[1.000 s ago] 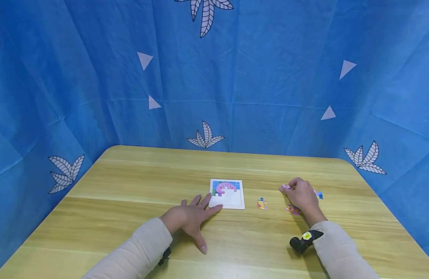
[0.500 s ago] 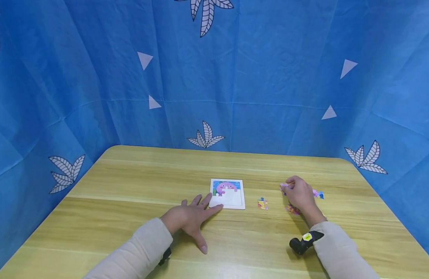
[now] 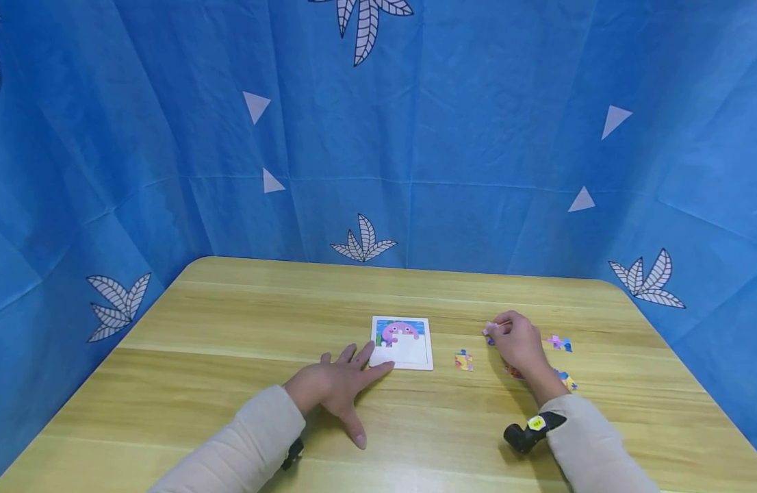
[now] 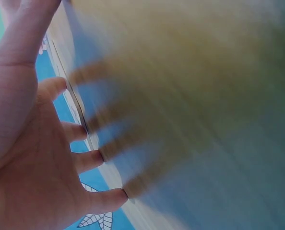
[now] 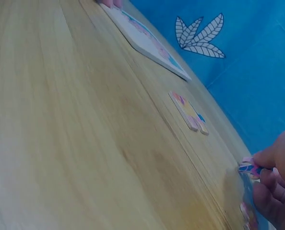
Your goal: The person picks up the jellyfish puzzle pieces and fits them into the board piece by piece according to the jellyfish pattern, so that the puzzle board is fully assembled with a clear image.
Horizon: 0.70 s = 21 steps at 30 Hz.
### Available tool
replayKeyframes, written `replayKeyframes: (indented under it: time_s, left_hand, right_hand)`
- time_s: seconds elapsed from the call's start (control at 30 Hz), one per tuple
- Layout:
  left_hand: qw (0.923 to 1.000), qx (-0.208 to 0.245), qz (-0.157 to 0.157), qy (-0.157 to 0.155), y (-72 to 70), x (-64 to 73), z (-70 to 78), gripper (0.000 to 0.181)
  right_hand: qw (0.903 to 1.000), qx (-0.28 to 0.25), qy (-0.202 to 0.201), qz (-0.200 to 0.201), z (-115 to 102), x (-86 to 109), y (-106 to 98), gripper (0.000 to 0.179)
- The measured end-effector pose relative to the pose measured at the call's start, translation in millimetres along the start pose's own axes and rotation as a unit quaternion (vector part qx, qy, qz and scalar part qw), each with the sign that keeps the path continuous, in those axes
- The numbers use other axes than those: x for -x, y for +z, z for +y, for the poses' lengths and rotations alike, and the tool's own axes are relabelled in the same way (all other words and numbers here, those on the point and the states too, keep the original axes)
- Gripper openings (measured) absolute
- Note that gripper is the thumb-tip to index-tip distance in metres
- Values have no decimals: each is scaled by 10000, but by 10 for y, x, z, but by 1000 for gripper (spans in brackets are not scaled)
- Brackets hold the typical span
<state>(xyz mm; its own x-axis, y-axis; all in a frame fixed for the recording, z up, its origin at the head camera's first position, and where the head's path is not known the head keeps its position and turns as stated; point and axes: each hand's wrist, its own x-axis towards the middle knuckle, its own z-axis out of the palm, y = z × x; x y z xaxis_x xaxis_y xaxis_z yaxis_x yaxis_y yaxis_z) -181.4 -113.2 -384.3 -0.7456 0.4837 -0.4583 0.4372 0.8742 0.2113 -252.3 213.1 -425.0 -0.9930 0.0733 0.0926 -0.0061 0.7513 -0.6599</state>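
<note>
A square white puzzle board lies mid-table, its upper part filled with a pink cartoon character and its lower part bare white. My left hand is spread with straight fingers, the foremost touching the board's near-left corner. Between thumb and fingers my right hand pinches a pink and blue puzzle piece, to the right of the board. The right wrist view shows that pinched piece just over the tabletop. A yellow puzzle piece lies between the board and my right hand.
Around my right hand lie more loose pieces: a pink and blue one, a yellow and blue one and a partly hidden orange one. The wooden table ends at a blue patterned curtain.
My right hand has moved slightly left with the pinched piece, uncovering loose pieces to its right. The left hand and the board have stayed in place.
</note>
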Motion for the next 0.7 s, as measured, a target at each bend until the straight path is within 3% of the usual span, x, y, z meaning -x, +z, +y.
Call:
replayKeyframes:
  time_s: [0.27,0.7]
  left_hand:
    - [10000,-63,11,-34,8,-8,-2,121]
    - [10000,-24,5,-39,16,-13,-6,120]
  right_hand:
    - [9991,-426,-73,54,-100,2,85,26]
    - [9905,-1319,-90,-382,-312,60,241,23]
